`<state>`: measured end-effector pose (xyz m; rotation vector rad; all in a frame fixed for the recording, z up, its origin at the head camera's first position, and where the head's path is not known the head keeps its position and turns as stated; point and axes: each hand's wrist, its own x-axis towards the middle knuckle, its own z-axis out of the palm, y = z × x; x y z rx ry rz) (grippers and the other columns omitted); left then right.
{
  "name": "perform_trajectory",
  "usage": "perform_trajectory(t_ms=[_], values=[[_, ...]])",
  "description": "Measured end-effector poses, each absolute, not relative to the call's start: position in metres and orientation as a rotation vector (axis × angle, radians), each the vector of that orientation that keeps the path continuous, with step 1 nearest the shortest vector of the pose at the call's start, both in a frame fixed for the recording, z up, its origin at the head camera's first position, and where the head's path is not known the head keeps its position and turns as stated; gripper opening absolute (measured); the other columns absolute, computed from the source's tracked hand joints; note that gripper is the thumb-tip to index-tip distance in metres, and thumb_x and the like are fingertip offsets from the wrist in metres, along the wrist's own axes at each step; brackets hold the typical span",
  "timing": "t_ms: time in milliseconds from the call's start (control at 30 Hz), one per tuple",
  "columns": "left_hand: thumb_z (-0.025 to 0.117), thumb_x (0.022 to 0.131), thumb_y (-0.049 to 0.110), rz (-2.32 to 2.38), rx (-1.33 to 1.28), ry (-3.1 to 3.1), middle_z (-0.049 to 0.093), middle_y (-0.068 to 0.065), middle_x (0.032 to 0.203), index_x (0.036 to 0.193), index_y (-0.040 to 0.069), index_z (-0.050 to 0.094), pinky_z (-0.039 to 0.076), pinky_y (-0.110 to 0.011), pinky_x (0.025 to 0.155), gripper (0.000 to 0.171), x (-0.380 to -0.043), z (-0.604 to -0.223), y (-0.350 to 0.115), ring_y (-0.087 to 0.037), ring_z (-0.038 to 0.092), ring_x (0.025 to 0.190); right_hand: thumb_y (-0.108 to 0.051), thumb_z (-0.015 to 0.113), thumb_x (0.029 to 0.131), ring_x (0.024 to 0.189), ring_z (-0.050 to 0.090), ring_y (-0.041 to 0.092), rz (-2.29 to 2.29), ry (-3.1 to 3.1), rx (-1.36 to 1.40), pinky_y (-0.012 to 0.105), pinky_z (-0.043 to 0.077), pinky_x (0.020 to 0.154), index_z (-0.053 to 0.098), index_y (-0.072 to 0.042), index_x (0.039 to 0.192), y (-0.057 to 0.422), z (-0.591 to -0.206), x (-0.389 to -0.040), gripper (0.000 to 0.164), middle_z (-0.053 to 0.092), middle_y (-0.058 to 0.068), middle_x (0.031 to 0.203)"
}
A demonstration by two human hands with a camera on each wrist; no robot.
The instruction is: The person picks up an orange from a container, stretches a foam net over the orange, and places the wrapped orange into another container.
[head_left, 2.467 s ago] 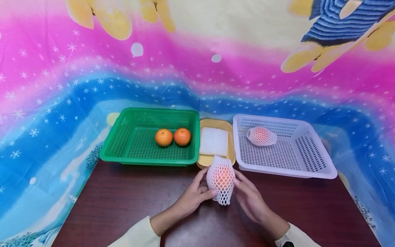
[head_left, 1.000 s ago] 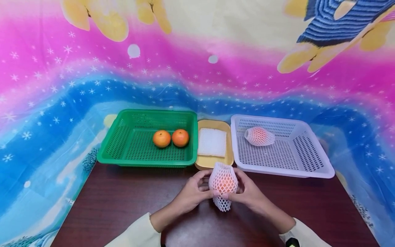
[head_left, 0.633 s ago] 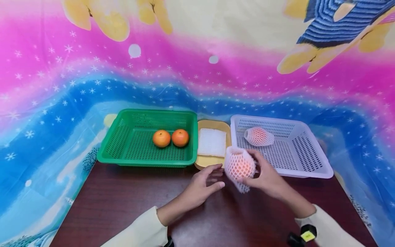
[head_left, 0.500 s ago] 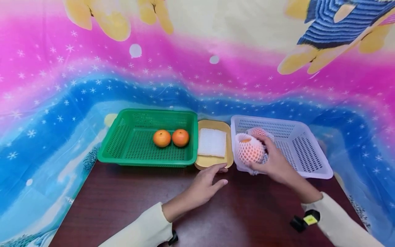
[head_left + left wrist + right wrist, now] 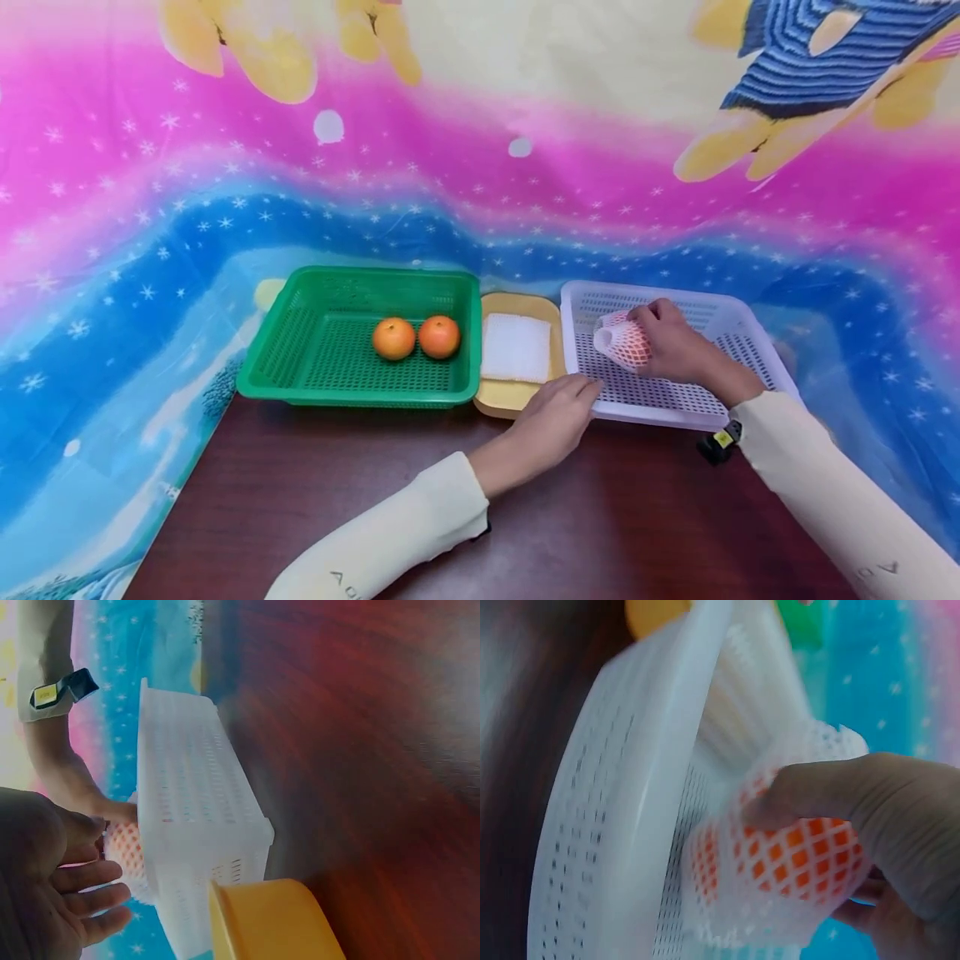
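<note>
My right hand (image 5: 678, 346) grips an orange fruit in a white foam net sleeve (image 5: 633, 346) inside the pale lavender basket (image 5: 660, 414). In the right wrist view the thumb and fingers curl round the netted fruit (image 5: 802, 859). Behind it another netted fruit (image 5: 617, 317) is mostly hidden. My left hand (image 5: 555, 417) is over the near left corner of that basket, beside the yellow tray (image 5: 498, 400), holding nothing. Its fingers are loosely extended in the left wrist view, where the left hand (image 5: 52, 877) overlaps the netted fruit beyond.
On the left stands a green basket (image 5: 352, 396) with two bare orange fruits, one (image 5: 393, 338) beside the other (image 5: 439, 337). White foam net sleeves (image 5: 516, 347) lie stacked in the yellow tray between the baskets. A patterned cloth (image 5: 480, 192) hangs behind the dark wooden table (image 5: 337, 475).
Both hands held the netted fruit over the table; then the left let go. The right carried it rightward into the lavender basket. The left hand moved right to the basket's near corner.
</note>
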<state>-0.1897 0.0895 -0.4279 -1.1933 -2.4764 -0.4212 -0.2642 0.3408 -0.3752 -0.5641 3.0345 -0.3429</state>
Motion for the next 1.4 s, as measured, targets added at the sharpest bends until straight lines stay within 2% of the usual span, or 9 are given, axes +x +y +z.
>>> perform_trajectory(t_ms=[133,233,300,467,567,867,1067,1233,1400], values=[[0.057,0.101,0.009,-0.334,-1.212,-2.459,0.071,-0.003,0.124,0.131,0.007,0.066,0.053,-0.029,0.102,0.031,-0.199,-0.435,0.101,-0.015,0.066,0.118,-0.006,0.092,0.065,0.111,0.043,0.044,-0.309,2.912,-0.530,0.060,0.048,0.089,0.044,0.000,0.137,0.348,-0.385,-0.276,0.086,0.039,0.030,0.124],[0.060,0.100,0.008,-0.231,-1.223,-2.443,0.074,0.001,0.116,0.126,0.009,0.069,0.054,-0.028,0.096,0.028,-0.202,-0.439,0.106,-0.013,0.067,0.109,-0.008,0.093,0.063,0.108,0.045,0.041,-0.272,2.862,-0.517,0.059,0.048,0.089,0.046,-0.003,0.134,0.353,-0.390,-0.282,0.085,0.043,0.027,0.119],[0.061,0.099,0.009,-0.144,-1.218,-2.453,0.074,0.004,0.110,0.121,0.012,0.071,0.053,-0.029,0.097,0.025,-0.202,-0.440,0.110,-0.012,0.068,0.106,-0.008,0.093,0.062,0.108,0.047,0.039,-0.250,2.841,-0.523,0.059,0.049,0.091,0.047,-0.004,0.133,0.355,-0.392,-0.284,0.085,0.045,0.025,0.119],[0.059,0.100,0.009,-0.010,-1.204,-2.508,0.075,0.006,0.111,0.120,0.016,0.072,0.049,-0.033,0.109,0.025,-0.198,-0.440,0.114,-0.012,0.067,0.115,-0.007,0.093,0.061,0.106,0.050,0.035,-0.275,2.829,-0.594,0.057,0.050,0.091,0.050,-0.005,0.131,0.358,-0.391,-0.283,0.082,0.048,0.020,0.116],[0.058,0.101,0.009,-0.016,-1.210,-2.519,0.075,0.006,0.114,0.122,0.016,0.072,0.048,-0.033,0.111,0.026,-0.198,-0.441,0.116,-0.013,0.066,0.119,-0.008,0.093,0.060,0.104,0.050,0.033,-0.306,2.833,-0.646,0.055,0.051,0.089,0.051,-0.006,0.129,0.360,-0.390,-0.280,0.081,0.049,0.018,0.113],[0.060,0.100,0.009,-0.029,-1.222,-2.543,0.075,0.008,0.107,0.116,0.017,0.072,0.050,-0.030,0.104,0.022,-0.200,-0.440,0.118,-0.010,0.066,0.111,-0.006,0.091,0.053,0.106,0.047,0.033,-0.305,2.780,-0.588,0.051,0.049,0.088,0.053,-0.005,0.130,0.360,-0.391,-0.274,0.085,0.047,0.020,0.115],[0.060,0.100,0.012,0.000,-1.215,-2.517,0.076,0.009,0.111,0.116,0.019,0.073,0.051,-0.027,0.101,0.022,-0.202,-0.443,0.120,-0.009,0.066,0.113,-0.007,0.094,0.059,0.108,0.048,0.039,-0.276,2.762,-0.493,0.054,0.052,0.086,0.055,-0.004,0.135,0.359,-0.403,-0.273,0.086,0.046,0.026,0.119],[0.061,0.099,0.014,-0.005,-1.214,-2.519,0.074,0.007,0.121,0.123,0.019,0.072,0.049,-0.029,0.108,0.026,-0.203,-0.445,0.120,-0.011,0.064,0.125,-0.007,0.093,0.065,0.111,0.050,0.039,-0.249,2.782,-0.487,0.055,0.052,0.087,0.054,-0.004,0.139,0.360,-0.416,-0.279,0.084,0.048,0.026,0.123],[0.065,0.096,0.014,-0.038,-1.226,-2.517,0.074,0.006,0.124,0.124,0.017,0.071,0.047,-0.030,0.111,0.029,-0.203,-0.445,0.119,-0.013,0.063,0.127,-0.009,0.093,0.066,0.114,0.053,0.040,-0.188,2.846,-0.520,0.056,0.051,0.093,0.049,0.002,0.136,0.361,-0.422,-0.283,0.083,0.052,0.024,0.124]])
